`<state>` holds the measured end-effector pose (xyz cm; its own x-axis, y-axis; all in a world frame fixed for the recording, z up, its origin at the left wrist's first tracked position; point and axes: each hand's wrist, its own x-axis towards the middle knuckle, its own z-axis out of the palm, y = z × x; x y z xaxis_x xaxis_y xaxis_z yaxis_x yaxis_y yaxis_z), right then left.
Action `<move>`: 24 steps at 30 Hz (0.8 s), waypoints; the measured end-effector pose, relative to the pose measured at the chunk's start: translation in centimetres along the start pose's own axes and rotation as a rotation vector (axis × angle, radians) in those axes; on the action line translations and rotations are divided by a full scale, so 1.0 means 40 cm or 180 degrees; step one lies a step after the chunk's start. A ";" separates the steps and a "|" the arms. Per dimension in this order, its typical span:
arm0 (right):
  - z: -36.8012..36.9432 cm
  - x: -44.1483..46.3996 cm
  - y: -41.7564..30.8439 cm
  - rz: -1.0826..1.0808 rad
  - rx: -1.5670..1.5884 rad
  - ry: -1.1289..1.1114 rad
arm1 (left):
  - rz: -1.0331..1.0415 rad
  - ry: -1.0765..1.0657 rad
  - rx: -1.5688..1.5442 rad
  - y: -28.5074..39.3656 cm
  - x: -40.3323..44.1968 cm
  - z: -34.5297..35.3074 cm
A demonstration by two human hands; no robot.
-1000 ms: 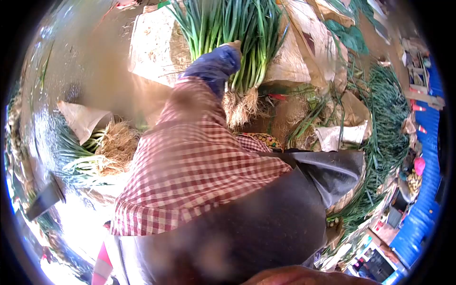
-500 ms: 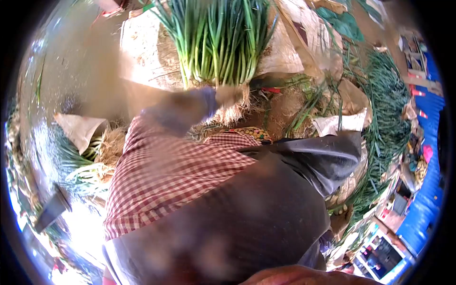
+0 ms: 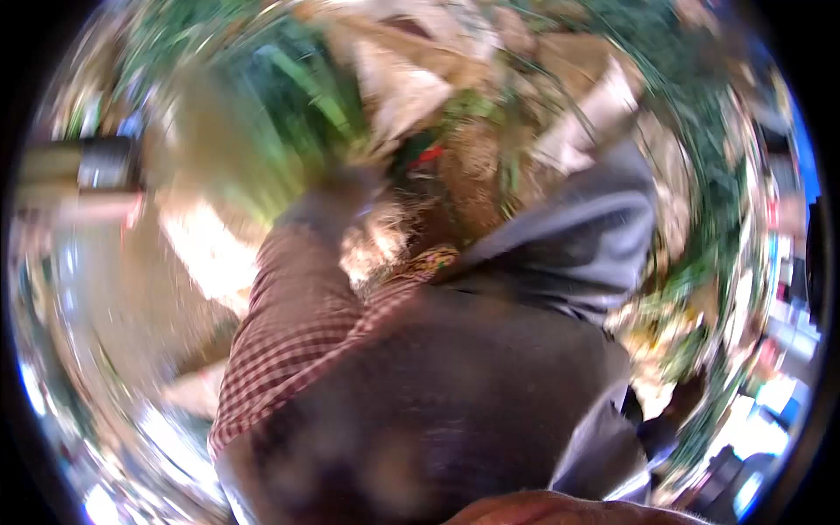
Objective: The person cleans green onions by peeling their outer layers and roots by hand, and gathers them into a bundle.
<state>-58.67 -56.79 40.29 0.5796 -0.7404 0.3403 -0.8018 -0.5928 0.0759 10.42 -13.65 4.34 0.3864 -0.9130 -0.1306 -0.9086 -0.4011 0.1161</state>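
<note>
A bunch of spring onions [image 3: 293,114] lies in front of me, its green leaves slanting up and left. My left hand [image 3: 372,171], beyond a red-and-white checked sleeve [image 3: 302,306], is at the root end of the bunch. Motion blur smears its fingers, so their grip does not show. Pale stringy roots [image 3: 381,236] hang just below that hand. Right of my dark apron [image 3: 455,376], a blurred dark shape looks like my right hand [image 3: 682,402], near loose yellowish-green scraps [image 3: 656,341]. Its fingers cannot be made out.
Pale sacking [image 3: 210,249] spreads under the bunch. Long green leaves [image 3: 713,201] are heaped along the right side. A white cloth piece [image 3: 586,118] and a brown sack [image 3: 569,57] lie ahead to the right. Grey sheeting [image 3: 586,236] covers my right knee area.
The view has swung, so the bunch and my left hand appear farther left and the leaves slant more. The dark shape at right shows farther out from the apron. Everything is more blurred.
</note>
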 end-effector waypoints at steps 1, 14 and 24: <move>-0.036 -0.032 0.000 0.0049 -0.0224 0.0066 | -0.0042 -0.1225 0.0081 0.011 0.014 -0.100; -0.026 -0.015 -0.136 0.2859 0.2607 -0.1359 | -0.0503 0.0556 -0.1386 0.231 0.418 -0.166; 0.179 0.046 -0.198 0.2678 0.2730 -0.2443 | 0.0911 0.0188 0.0177 0.436 1.086 -0.238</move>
<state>-50.21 -55.74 33.61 0.1389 -0.7833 -0.6059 -0.7667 0.3022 -0.5664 12.88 -61.02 10.06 0.1201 -0.9918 -0.0427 -0.9887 -0.1234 0.0855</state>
